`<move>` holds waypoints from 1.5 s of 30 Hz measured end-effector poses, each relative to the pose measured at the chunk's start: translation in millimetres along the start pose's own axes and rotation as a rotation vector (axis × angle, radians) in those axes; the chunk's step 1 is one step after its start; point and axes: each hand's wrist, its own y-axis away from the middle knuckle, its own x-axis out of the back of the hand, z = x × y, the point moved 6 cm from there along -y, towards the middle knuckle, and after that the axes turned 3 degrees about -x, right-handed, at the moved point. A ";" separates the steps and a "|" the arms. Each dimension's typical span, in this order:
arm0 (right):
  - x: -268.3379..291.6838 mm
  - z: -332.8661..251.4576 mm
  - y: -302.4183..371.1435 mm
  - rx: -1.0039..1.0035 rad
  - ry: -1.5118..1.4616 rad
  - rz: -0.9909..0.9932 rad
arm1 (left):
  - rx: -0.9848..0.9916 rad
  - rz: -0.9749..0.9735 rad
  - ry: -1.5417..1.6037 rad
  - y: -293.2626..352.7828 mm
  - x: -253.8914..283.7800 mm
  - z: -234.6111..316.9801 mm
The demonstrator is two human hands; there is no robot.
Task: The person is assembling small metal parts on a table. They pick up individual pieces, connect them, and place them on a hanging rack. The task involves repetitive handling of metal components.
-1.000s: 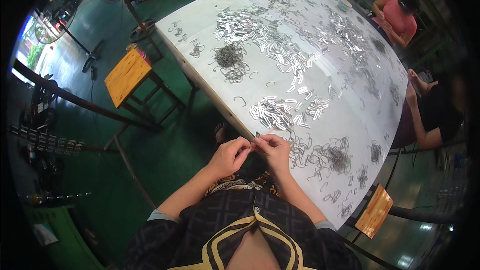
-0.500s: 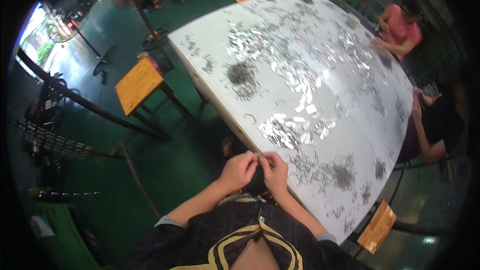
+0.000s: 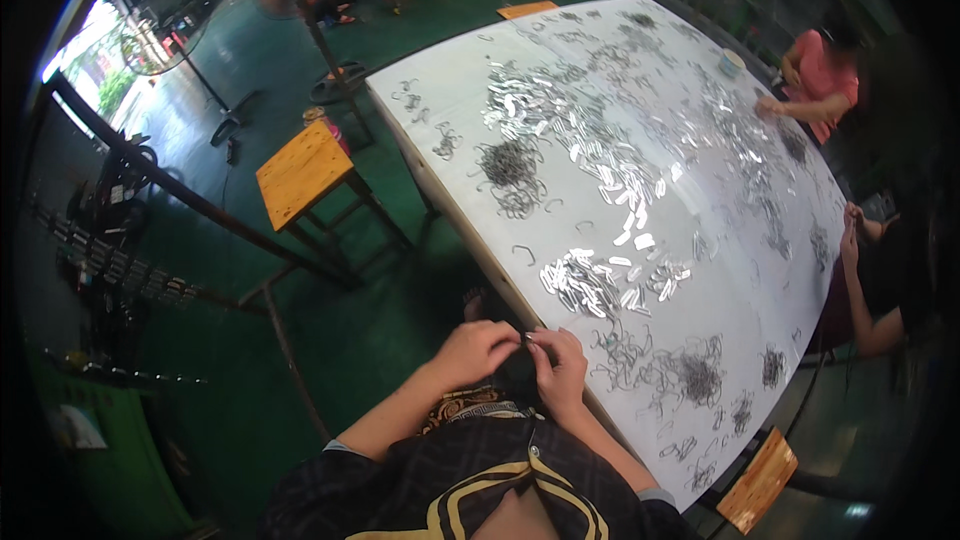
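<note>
At the near edge of the white table (image 3: 690,440), my left hand (image 3: 478,352) and my right hand (image 3: 560,364) meet fingertip to fingertip. Both are closed in a pinch. A tiny dark and shiny spot shows between them, too small to name. Just beyond my right hand lies a heap of flat shiny metal pieces (image 3: 580,285). Thin bent wire hooks (image 3: 622,360) spread to its right, with a denser dark pile of hooks (image 3: 700,380) among them. Another dark pile of hooks (image 3: 508,165) sits farther up, near the left edge.
More shiny pieces (image 3: 615,180) trail across the tabletop. A white tub (image 3: 731,63) stands at the far right. One person in pink (image 3: 825,80) and one in dark clothes (image 3: 870,280) work along the right side. Wooden stools (image 3: 305,175) stand left and near right (image 3: 758,480).
The whole view has shifted, so the table and my hands appear a little lower and to the right. My hands remain together in a pinch, the fingers slightly moved.
</note>
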 end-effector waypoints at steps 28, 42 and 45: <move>14.6 -10.6 11.4 0.158 0.089 0.041 | -0.139 0.005 -1.047 -235.7 -7.8 -49.6; 21.6 -8.2 8.3 0.032 0.050 0.132 | 0.154 -0.005 0.601 -55.6 30.5 29.9; 19.3 -11.1 6.8 0.022 0.056 0.133 | 0.219 -0.120 0.468 -33.6 28.4 29.9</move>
